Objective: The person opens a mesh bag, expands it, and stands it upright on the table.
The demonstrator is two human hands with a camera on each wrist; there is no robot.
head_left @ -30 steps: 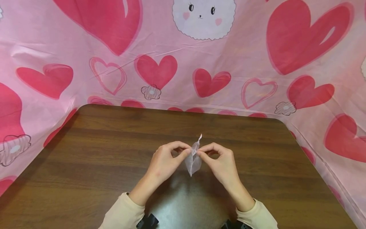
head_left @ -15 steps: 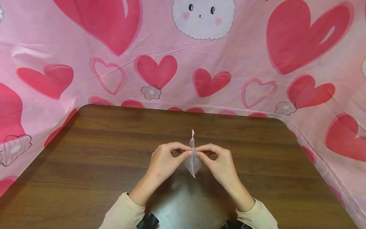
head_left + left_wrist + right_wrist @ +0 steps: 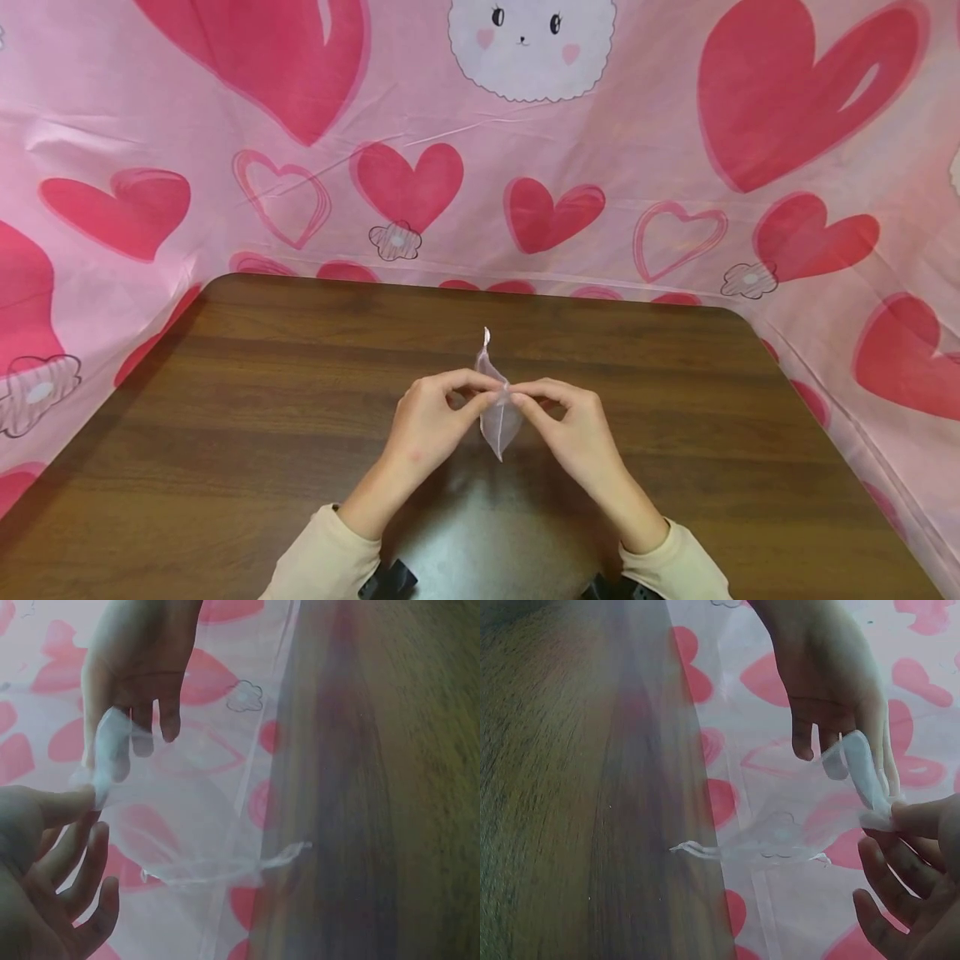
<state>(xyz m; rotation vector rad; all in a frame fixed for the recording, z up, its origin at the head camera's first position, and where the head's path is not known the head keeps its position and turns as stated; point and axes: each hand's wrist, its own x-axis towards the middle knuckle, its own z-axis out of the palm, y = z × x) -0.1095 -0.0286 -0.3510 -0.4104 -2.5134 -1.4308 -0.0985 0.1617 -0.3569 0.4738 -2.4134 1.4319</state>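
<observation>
A small sheer white drawstring pouch (image 3: pixel 501 432) hangs between the two hands, above the table. My left hand (image 3: pixel 431 421) pinches it between thumb and forefinger from the left. From the opposite side, the right hand (image 3: pixel 573 421) pinches it the same way, with both sets of fingertips almost meeting. The pouch's thin cord end (image 3: pixel 486 337) points away, toward the back of the table. In the left wrist view, the cord (image 3: pixel 285 856) dangles from the gauzy fabric. The pouch (image 3: pixel 780 832) shows see-through in the right wrist view, with a folded whiter edge at the fingertips.
The dark brown wooden table (image 3: pixel 300 400) has rounded far corners. Behind and beside it hangs a pink cloth (image 3: pixel 465 125) printed with hearts. Black camera mounts (image 3: pixel 388 579) sit under the cream sleeves (image 3: pixel 322 554) at the near edge.
The pouch's corded end has swung left and farther from me. Both hands still pinch the fabric, and the right hand has shifted slightly left.
</observation>
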